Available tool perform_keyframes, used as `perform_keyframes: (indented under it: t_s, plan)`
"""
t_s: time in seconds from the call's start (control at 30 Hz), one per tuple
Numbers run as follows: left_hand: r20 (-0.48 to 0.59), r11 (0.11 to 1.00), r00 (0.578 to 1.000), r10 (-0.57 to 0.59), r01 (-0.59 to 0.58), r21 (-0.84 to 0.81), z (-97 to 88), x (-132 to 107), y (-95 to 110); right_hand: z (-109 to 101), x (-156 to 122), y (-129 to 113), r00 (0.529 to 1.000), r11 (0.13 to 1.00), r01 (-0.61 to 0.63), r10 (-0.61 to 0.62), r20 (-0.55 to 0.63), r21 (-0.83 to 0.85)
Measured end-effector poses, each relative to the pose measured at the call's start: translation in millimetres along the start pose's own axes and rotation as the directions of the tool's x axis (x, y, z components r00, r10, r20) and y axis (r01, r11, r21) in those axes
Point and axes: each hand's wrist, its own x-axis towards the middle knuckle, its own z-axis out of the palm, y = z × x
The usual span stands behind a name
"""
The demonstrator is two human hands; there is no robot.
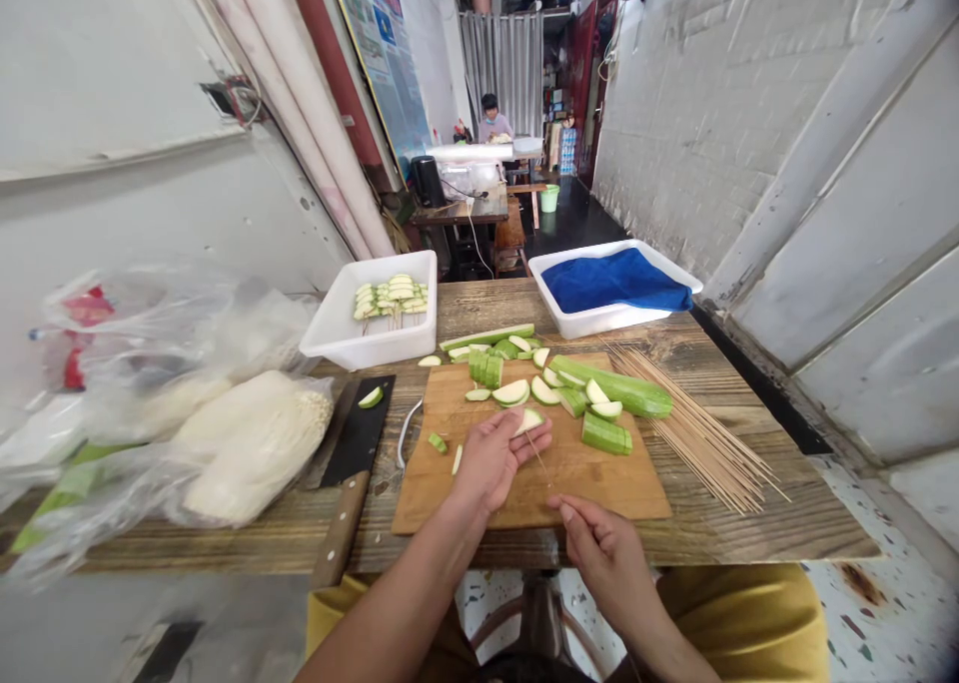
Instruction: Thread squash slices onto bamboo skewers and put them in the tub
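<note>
My left hand (pixel 486 455) is closed around a half-round zucchini slice (pixel 530 420), holding it above the wooden cutting board (pixel 524 498). From that slice a thin bamboo skewer (pixel 538 457) slants down toward me, and my right hand (pixel 605 543) pinches its lower end at the board's near edge. Across the far part of the board lie several loose zucchini slices (pixel 511 393). Stacks of cut zucchini (pixel 605 433) rest to the right, beside a longer uncut piece (pixel 636 391).
Bamboo skewers (pixel 704 433) lie bundled at the right. A cleaver (pixel 360 433) is left of the board, near plastic bags (pixel 240 453). One white tub (pixel 367 339) contains skewered slices; another (pixel 599 319) holds a blue cloth (pixel 618 281). A person (pixel 492 122) sits far back.
</note>
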Motion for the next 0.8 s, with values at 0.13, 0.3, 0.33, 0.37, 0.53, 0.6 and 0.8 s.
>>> perform_keyframes:
  t_s: [0.13,0.3,0.33,0.37,0.53,0.6,0.8]
  plan:
    - [0.0,1.0,1.0,-0.018,0.018,-0.017,-0.6,1,-2,2,1,1,1.0,1.0,0.001,-0.001,-0.001,-0.005]
    - [-0.011,0.998,0.999,-0.038,0.037,-0.044,-0.9,1,-2,6,3,1,1.0,1.0,-0.003,0.003,-0.03,0.008]
    - [-0.011,0.998,0.999,-0.041,0.041,-0.047,-0.9,0,-2,6,3,1,0.999,1.0,0.0,0.0,-0.036,0.014]
    - [-0.009,0.998,0.999,-0.045,0.045,-0.046,-0.9,0,-2,7,4,1,0.999,1.0,0.004,-0.003,-0.04,0.019]
    - [0.017,0.998,0.999,-0.045,0.046,-0.046,-2.8,0,0,11,5,2,0.999,0.999,0.017,-0.016,-0.039,0.043]
    - [0.014,0.998,0.999,-0.039,0.04,-0.049,-3.9,-1,0,13,6,2,0.999,0.998,0.01,-0.008,-0.039,0.059]
    - [0.049,0.992,0.99,-0.129,0.129,-0.011,-1.7,-8,-11,15,15,3,0.999,0.997,0.023,-0.02,-0.041,0.071]
